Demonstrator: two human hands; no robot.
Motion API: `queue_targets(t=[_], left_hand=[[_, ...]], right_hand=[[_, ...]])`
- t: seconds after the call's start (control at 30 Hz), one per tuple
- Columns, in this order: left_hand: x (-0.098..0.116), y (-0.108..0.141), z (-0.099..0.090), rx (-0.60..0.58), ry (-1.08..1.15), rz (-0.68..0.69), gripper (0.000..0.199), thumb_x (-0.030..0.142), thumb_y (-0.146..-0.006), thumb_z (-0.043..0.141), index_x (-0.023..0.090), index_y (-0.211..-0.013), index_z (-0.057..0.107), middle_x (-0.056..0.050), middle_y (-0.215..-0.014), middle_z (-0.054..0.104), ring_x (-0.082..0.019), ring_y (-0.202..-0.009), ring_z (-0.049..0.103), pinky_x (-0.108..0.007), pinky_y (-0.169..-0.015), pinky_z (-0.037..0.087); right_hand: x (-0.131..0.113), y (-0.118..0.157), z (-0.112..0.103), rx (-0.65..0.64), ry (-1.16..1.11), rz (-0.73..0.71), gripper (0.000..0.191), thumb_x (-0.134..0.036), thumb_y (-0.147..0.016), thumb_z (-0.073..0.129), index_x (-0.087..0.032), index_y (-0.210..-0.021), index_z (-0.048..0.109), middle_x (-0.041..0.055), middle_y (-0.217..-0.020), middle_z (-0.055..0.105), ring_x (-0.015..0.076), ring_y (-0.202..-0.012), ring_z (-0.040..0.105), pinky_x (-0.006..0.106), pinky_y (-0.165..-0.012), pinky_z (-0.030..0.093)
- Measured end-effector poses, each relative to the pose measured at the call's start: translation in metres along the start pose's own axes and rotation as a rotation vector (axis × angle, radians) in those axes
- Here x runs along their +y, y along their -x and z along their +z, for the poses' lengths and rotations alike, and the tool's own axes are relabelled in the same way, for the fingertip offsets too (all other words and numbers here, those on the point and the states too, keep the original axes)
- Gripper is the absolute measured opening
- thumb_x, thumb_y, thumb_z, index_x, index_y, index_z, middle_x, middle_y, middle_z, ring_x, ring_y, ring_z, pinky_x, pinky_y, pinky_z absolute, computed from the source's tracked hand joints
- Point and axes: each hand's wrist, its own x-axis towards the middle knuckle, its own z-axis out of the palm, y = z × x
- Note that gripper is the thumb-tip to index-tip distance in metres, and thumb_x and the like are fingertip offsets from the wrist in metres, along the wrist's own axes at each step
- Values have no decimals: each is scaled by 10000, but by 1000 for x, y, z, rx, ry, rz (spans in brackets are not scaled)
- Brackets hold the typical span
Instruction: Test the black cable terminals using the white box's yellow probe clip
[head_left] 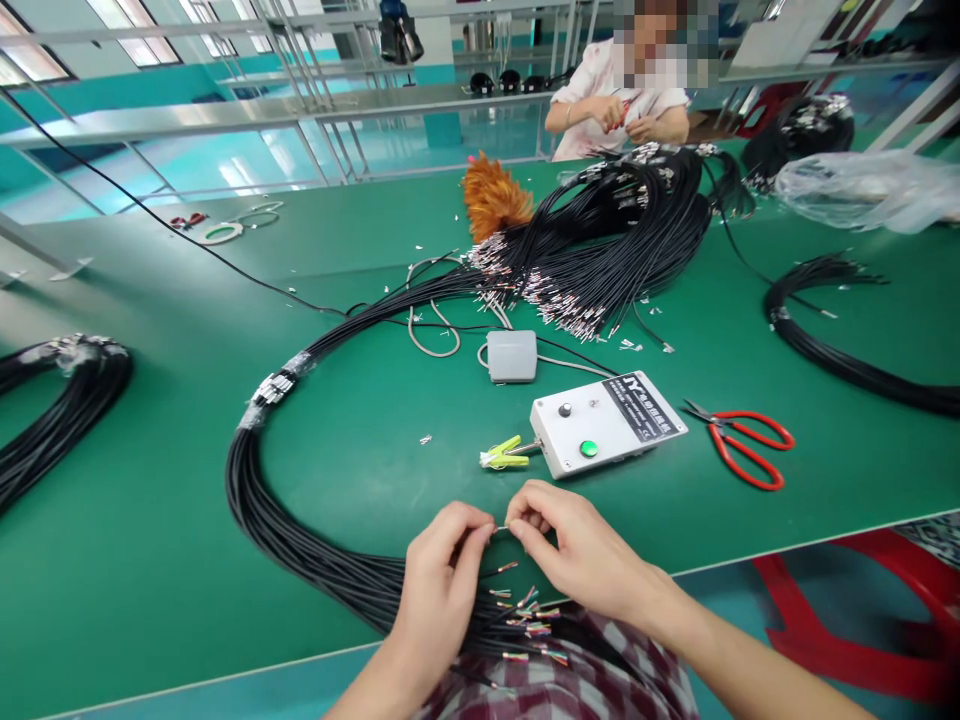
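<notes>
Thumb and forefinger of my left hand [442, 565] are pinched on the end of a thin cable, mostly hidden in the hand. Close on its right, my right hand [574, 545] pinches the other side of the short pale wire tip [502, 528] showing between the fingertips. A curved bundle of black cables [300, 530] runs under my left hand. Its stripped ends, with coloured wires [536, 628], fan out below my hands at the table edge. Just beyond my hands, a white control box [581, 425] with a green button carries a yellow-green clip [508, 455] on its shaft.
Red-handled scissors [750, 440] lie right of the box, and a grey pedal-like block [512, 357] behind it. A large cable heap [637, 220] and an orange feather duster [491, 195] are farther back. More bundles [67, 420] lie left. Across the table sits a person [592, 100].
</notes>
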Motion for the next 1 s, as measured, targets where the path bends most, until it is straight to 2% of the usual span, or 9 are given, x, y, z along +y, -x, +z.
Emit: queue_targets(t=[0.1,0.2,0.3,0.37,0.43,0.63,0.73,0.87,1.0], left_hand=[[0,-9,-4,-36,96,-157,182,215,-902,561,178,-731,612,15,-654,594,-135,-615,564,-210,-569,457],[1,-16,-7,-74,167,-202,181,245,-883,572,173,-719,600,19,-651,584,-131,-606,547,-206,-559,443],[-1,-19,-9,-134,135,-176,197,243,-892,539,181,-710,583,14,-661,586,-141,-622,543,-221,-582,439],[-2,-19,-10,-165,58,-102,214,218,-906,511,186,-705,579,12,-671,583,-143,-635,535,-231,-614,430],[-3,-20,-13,-174,-1,-17,221,197,-913,497,189,-710,584,10,-693,582,-142,-650,528,-237,-641,417],[-9,-37,-20,-62,91,-150,187,261,-887,538,189,-718,577,20,-661,558,-142,-625,505,-234,-594,393],[-13,-47,-20,-45,123,-181,182,285,-871,534,188,-719,554,24,-648,549,-138,-603,514,-230,-571,401],[-17,-55,-18,-31,148,-210,180,297,-850,537,186,-708,537,29,-630,537,-133,-581,518,-228,-561,406],[-19,-57,-15,-22,145,-220,171,292,-844,536,186,-711,540,28,-635,538,-133,-589,514,-232,-572,404]], right_hand=[[2,3,-1,51,123,-31,109,-241,-969,478,-216,-972,584,32,-923,663,171,-792,625,300,-710,428],[-3,2,1,124,406,-151,212,-309,-951,551,-188,-1124,574,73,-1005,680,207,-827,632,328,-711,407],[-8,-4,6,181,655,-354,108,-276,-943,581,-187,-908,632,35,-822,682,196,-724,607,331,-645,337],[-8,-9,8,198,745,-460,230,-217,-957,553,-199,-733,602,-4,-681,636,171,-628,561,334,-614,288],[-7,-11,5,211,792,-507,275,-197,-967,532,-201,-698,589,-18,-646,617,164,-604,535,336,-613,268],[-12,-28,-20,300,898,-421,51,-220,-870,698,-189,-887,660,8,-911,719,201,-834,586,340,-721,303],[-14,-47,-24,214,1005,-305,246,-256,-791,789,-168,-986,668,41,-1044,722,232,-965,579,367,-809,297],[-11,-63,-22,112,1051,-239,86,-223,-813,760,-182,-822,685,20,-837,728,218,-883,587,375,-799,287],[-10,-65,-25,68,1047,-239,115,-225,-841,730,-201,-740,682,-4,-737,705,195,-842,586,367,-813,279]])
